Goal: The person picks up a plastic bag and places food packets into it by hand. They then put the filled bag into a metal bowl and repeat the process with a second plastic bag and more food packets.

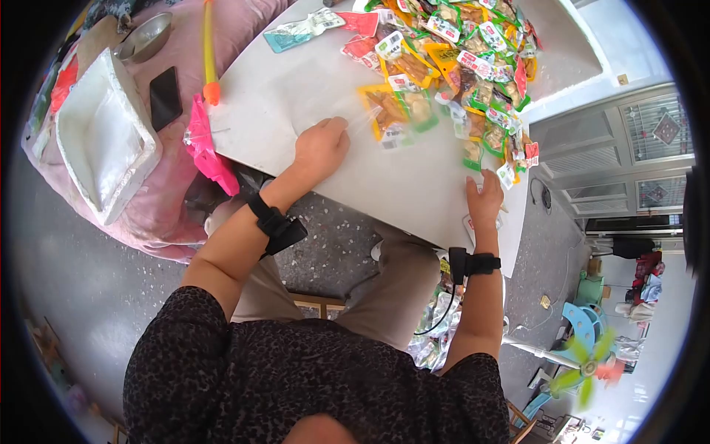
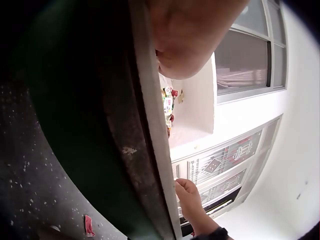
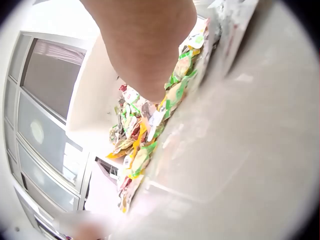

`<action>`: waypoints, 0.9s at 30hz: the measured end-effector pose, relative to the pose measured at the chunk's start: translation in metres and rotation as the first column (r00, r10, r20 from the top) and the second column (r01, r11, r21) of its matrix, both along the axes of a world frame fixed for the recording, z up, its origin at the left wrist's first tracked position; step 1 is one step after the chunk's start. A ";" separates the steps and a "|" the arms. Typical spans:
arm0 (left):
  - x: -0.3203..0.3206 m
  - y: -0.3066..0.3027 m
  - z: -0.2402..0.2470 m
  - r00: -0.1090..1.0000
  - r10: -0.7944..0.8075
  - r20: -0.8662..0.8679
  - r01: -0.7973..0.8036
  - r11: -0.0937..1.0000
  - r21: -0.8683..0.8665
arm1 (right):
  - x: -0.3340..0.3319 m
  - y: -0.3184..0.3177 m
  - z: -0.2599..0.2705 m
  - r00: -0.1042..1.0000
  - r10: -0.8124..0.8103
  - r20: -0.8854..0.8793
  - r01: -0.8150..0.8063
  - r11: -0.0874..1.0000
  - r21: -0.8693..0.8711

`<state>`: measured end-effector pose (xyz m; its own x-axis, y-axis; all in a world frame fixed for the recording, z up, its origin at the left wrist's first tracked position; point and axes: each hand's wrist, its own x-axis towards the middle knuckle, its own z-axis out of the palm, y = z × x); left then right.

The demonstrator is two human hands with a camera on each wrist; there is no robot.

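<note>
A speckled grey floor [image 1: 333,229] lies beneath a pale table [image 1: 274,96], with panelled doors [image 1: 629,148] and white walls [image 2: 295,150] beyond.

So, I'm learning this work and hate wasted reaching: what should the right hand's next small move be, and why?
Probably ease the right hand forward to the green-edged food packet: it lies at the near edge of the heap of packets, just beyond the fingers, so the reach looks short.
</note>
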<state>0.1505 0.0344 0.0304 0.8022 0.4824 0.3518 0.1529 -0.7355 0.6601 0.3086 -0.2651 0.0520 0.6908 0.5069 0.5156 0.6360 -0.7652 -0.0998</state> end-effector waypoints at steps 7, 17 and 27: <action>0.008 0.002 0.001 1.000 0.026 0.006 -0.025 0.999 -0.043 | 0.018 0.109 0.017 0.962 0.226 -0.151 -0.204 0.967 0.150; 0.006 0.007 -0.001 0.997 0.018 0.081 -0.006 0.989 -0.149 | 0.026 0.178 0.016 0.937 -0.056 -0.345 -0.064 0.943 -0.326; 0.003 0.007 0.006 0.992 0.027 0.123 0.001 0.976 -0.220 | -0.029 0.185 -0.012 0.943 0.282 -0.175 -0.297 0.952 -0.071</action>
<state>0.1530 0.0417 0.0361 0.7518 0.5688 0.3335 0.0675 -0.5695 0.8192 0.2791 -0.0801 0.0400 0.5765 0.7384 0.3497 0.8130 -0.5613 -0.1550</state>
